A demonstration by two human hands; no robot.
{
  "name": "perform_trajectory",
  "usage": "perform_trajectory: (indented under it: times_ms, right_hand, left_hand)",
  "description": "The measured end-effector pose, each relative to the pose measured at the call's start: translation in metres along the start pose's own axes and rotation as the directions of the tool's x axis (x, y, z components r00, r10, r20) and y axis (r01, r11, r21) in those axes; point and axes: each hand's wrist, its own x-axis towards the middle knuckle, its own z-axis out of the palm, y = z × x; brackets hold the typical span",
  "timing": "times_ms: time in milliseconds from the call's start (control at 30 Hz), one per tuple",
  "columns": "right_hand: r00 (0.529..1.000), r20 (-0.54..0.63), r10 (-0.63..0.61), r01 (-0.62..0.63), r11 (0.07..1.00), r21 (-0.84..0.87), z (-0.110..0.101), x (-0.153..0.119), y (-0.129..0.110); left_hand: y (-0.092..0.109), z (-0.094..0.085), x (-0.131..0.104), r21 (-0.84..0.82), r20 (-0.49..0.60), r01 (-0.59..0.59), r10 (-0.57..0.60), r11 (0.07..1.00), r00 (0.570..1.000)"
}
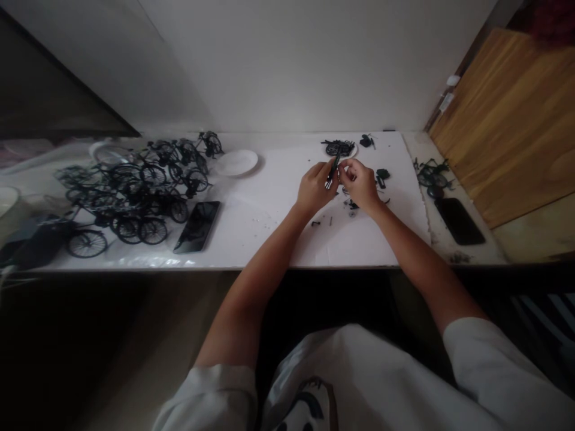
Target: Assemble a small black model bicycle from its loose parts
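Note:
Above the right part of the white table, my left hand (pixel 315 187) is closed around a small dark part (pixel 333 168) that looks like a piece of a model bicycle. My right hand (pixel 358 181) meets it there, thumb and fingers pinched at the part's right side. Whatever sits between those right fingertips is too small to make out. Just behind my hands, dark bicycle parts (pixel 340 148) lie on a small white plate. Loose black pieces (pixel 353 205) are scattered beneath and around my right wrist, and a couple of tiny parts (pixel 315 224) lie nearer the front edge.
Several black model bicycles (pixel 153 173) crowd the table's left side, beside a white plate (pixel 240 163) and a phone (pixel 197 226). At the right lie another dark phone (pixel 459 220) and a green-black bicycle piece (pixel 433 173), before a leaning wooden board (pixel 516 120).

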Motion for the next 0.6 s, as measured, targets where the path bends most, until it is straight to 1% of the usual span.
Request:
perform_trajectory:
  times_ms: [267, 433, 533, 600]
  right_hand:
    - [0.998, 0.006, 0.061, -0.061, 0.997, 0.053, 0.001, -0.001, -0.005]
    - [0.997, 0.000, 0.075, -0.074, 0.995, 0.073, 0.002, -0.001, -0.007]
    - [0.995, 0.012, 0.099, -0.100, 0.988, 0.119, 0.002, -0.002, -0.009]
    - [0.994, 0.018, 0.109, -0.110, 0.983, 0.145, 0.002, -0.002, -0.010]
  left_hand:
    - [-0.004, 0.002, -0.001, 0.022, -0.021, -0.033, 0.033, 0.999, 0.999]
    - [-0.011, 0.006, -0.002, 0.053, -0.027, -0.054, 0.056, 0.997, 0.998]
    - [-0.014, 0.008, -0.001, 0.076, -0.037, -0.100, 0.103, 0.992, 0.994]
    - [-0.014, 0.008, 0.000, 0.106, -0.063, -0.140, 0.147, 0.984, 0.987]
